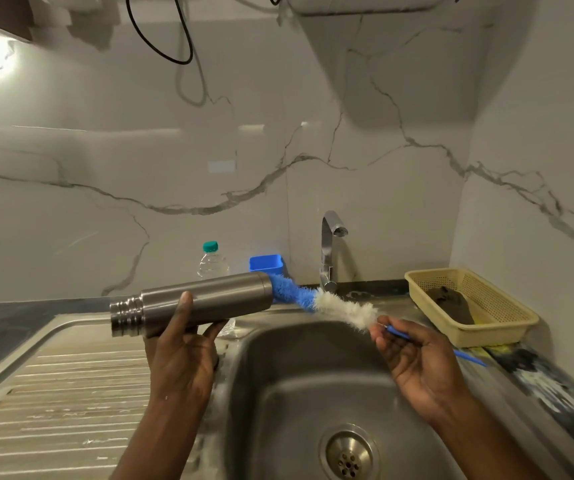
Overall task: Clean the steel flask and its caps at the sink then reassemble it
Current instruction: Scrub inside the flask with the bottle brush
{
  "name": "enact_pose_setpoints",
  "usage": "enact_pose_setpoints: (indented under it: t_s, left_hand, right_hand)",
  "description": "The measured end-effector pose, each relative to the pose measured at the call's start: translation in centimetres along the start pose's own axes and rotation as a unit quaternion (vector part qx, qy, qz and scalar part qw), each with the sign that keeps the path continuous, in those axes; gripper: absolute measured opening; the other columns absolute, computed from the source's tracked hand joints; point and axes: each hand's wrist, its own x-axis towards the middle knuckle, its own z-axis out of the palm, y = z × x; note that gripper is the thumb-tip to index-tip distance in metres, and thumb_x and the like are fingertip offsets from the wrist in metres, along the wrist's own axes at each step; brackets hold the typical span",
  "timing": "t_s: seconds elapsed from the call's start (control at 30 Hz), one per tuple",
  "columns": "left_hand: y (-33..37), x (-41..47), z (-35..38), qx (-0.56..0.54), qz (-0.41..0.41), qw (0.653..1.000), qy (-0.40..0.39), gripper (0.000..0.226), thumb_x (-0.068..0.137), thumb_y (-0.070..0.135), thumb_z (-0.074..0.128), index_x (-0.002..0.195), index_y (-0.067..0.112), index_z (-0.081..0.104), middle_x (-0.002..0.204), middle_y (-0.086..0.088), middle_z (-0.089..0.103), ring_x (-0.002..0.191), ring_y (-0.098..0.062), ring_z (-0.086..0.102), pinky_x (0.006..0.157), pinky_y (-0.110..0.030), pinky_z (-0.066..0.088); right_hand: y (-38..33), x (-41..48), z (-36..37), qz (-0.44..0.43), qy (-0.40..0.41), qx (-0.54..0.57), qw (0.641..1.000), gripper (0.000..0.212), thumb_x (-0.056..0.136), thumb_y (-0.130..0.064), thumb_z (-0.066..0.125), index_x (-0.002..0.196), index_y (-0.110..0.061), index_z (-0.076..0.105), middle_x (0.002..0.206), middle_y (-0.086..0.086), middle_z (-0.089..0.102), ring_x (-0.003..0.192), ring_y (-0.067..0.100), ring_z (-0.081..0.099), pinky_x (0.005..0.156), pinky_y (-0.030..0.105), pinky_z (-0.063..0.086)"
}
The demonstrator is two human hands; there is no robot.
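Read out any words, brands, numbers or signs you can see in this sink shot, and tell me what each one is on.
None can be read in this view.
The flask: bare steel, no brand or mark shows.
The plastic bottle: no label legible.
The blue tub, basket and brush: no print seen.

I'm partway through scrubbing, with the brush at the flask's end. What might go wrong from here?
1. The left hand alone holds the steel flask level. If the flask is wet, it may slip and fall into the sink.
2. The right hand only pinches the thin handle of the brush, so a hard push could bend it or pull it loose.
3. The plastic bottle stands behind the flask, and a wide swing might topple it.
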Motion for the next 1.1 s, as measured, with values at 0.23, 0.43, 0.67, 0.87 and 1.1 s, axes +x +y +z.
enact_pose_setpoints:
  t_s: [0.23,0.43,0.67,0.87,1.1]
  left_hand:
    - [-0.7,-0.6,0.5,0.035,0.006,0.999,-0.008,0.060,0.090,0.012,0.071,0.148,0.019,0.053,0.143,-0.013,0.065,0.128,-0.031,0.066,0.103,-0.062,0.053]
    - [-0.2,-0.3,0.3,0.031,0.011,0.999,-0.009,0.058,0.092,0.012,0.070,0.147,0.016,0.054,0.141,-0.014,0.066,0.127,-0.030,0.067,0.100,-0.062,0.055]
    - [-0.5,-0.4,0.5,0.058,0.028,0.998,-0.004,0.061,0.091,0.008,0.070,0.148,0.017,0.051,0.142,-0.011,0.066,0.128,-0.030,0.066,0.094,-0.058,0.058]
    - [-1.2,-0.9,0.9,0.073,0.019,0.997,-0.017,0.067,0.087,0.008,0.073,0.150,0.016,0.050,0.141,-0.011,0.067,0.128,-0.029,0.066,0.096,-0.058,0.058]
    - [-0.3,-0.2,0.4,0.056,0.021,0.998,-0.006,0.054,0.094,0.006,0.069,0.144,0.018,0.054,0.142,-0.009,0.066,0.127,-0.027,0.067,0.095,-0.058,0.059]
  right_hand:
    - [0.9,-0.4,1.3,-0.011,-0.027,-0.029,0.999,0.019,0.098,-0.001,0.056,0.100,0.010,0.071,0.089,0.028,0.075,0.072,0.027,0.077,0.062,0.029,0.065]
    - [0.4,-0.6,1.3,-0.042,-0.033,-0.056,0.997,0.020,0.094,-0.002,0.056,0.100,0.010,0.070,0.089,0.031,0.074,0.073,0.031,0.078,0.062,0.031,0.065]
    - [-0.4,-0.6,1.1,-0.093,-0.045,-0.119,0.987,0.021,0.099,0.001,0.051,0.103,0.012,0.068,0.094,0.035,0.074,0.078,0.036,0.078,0.065,0.033,0.065]
    - [0.7,-0.5,1.3,-0.097,-0.061,-0.137,0.984,0.023,0.101,0.001,0.048,0.108,0.015,0.066,0.098,0.036,0.073,0.085,0.041,0.077,0.070,0.036,0.066]
    - [0.3,-0.7,1.4,-0.110,-0.060,-0.134,0.983,0.025,0.101,0.002,0.045,0.104,0.014,0.067,0.095,0.036,0.073,0.082,0.041,0.077,0.067,0.035,0.066]
